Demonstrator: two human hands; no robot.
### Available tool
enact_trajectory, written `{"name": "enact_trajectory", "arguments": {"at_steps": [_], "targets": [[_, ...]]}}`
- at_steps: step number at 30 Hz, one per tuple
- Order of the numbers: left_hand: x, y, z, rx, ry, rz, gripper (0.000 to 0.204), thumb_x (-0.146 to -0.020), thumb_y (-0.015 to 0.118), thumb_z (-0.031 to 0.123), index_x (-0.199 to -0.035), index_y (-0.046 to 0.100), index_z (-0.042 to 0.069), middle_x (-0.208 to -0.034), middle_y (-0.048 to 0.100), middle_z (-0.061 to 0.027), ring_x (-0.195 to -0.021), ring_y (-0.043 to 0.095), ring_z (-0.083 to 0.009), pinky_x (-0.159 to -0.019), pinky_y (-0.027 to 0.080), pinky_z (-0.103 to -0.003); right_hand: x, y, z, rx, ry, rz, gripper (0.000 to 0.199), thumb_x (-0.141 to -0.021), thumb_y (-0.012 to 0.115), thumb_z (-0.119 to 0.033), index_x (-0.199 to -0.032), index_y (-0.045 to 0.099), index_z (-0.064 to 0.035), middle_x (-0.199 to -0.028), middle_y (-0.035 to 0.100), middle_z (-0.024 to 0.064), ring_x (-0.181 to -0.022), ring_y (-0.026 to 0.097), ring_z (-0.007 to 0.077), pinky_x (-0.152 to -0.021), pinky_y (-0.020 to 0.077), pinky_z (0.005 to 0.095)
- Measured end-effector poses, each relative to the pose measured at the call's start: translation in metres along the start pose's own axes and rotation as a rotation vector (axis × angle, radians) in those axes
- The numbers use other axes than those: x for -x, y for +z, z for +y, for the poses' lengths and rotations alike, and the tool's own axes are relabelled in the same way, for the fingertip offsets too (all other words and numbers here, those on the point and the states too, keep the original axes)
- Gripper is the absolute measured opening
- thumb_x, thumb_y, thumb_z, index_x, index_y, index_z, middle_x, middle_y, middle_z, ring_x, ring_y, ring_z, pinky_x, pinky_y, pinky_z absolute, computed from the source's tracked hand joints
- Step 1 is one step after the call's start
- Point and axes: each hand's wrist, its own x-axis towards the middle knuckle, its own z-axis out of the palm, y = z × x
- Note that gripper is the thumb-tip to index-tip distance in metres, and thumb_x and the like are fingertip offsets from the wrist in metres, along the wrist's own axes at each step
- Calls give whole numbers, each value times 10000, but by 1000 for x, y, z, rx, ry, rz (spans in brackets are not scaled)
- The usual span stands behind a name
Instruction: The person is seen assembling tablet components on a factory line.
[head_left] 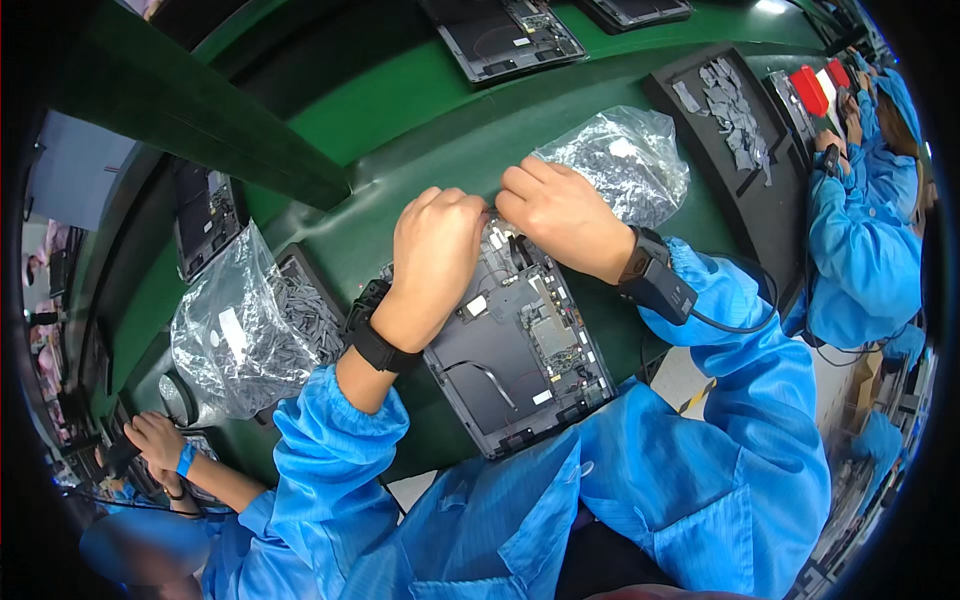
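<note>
Both hands, left hand (436, 243) and right hand (556, 213), hide the opened device's (510, 345) top edge.

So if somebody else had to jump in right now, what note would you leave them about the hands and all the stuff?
Left hand: fingers curled, pressing on the top edge of the opened dark grey flat device.
Right hand: fingertips pinching at that same edge; whether it holds a part is hidden.
Device lies open on the green table, circuit boards exposed.
Clear plastic bag of small grey parts sits behind the right hand; another such bag is beside the left wrist.
Done or left: cannot tell.
</note>
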Motion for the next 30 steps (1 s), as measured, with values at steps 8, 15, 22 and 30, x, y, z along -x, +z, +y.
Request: {"name": "enact_trajectory", "arguments": {"at_steps": [8, 15, 22, 30], "targets": [[0, 4, -2, -67, 89, 78, 76, -760, 667, 56, -702, 620, 40, -722, 587, -91, -754, 585, -269, -703, 501, -385, -1, 7, 27, -277, -4, -90, 100, -754, 634, -93, -839, 617, -44, -840, 585, 86, -832, 610, 280, -711, 516, 375], [7, 6, -5, -84, 128, 55, 64, -774, 700, 67, -792, 673, 12, -750, 616, -104, -740, 582, -285, -702, 489, -390, 0, 7, 28, -161, -141, -95, 82, -744, 624, -105, -802, 599, -52, -779, 577, 74, -797, 626, 253, -695, 526, 359], [7, 8, -7, -124, 196, 74, 38, -730, 633, 30, -730, 596, 33, -746, 579, -94, -751, 576, -257, -684, 495, -374, -1, 5, 19, -114, -125, -88, 80, -758, 629, -129, -772, 585, -64, -764, 575, 62, -786, 628, 242, -667, 536, 352], [45, -24, 42, -10, -3, 81, 267, -718, 779, 139, -934, 652, 48, -926, 592, -108, -879, 558, -298, -750, 459, -391, 12, -8, 20, -211, -52, 125, 197, -767, 690, -119, -952, 655, -62, -922, 618, 47, -852, 595, 231, -749, 505, 360]]}}
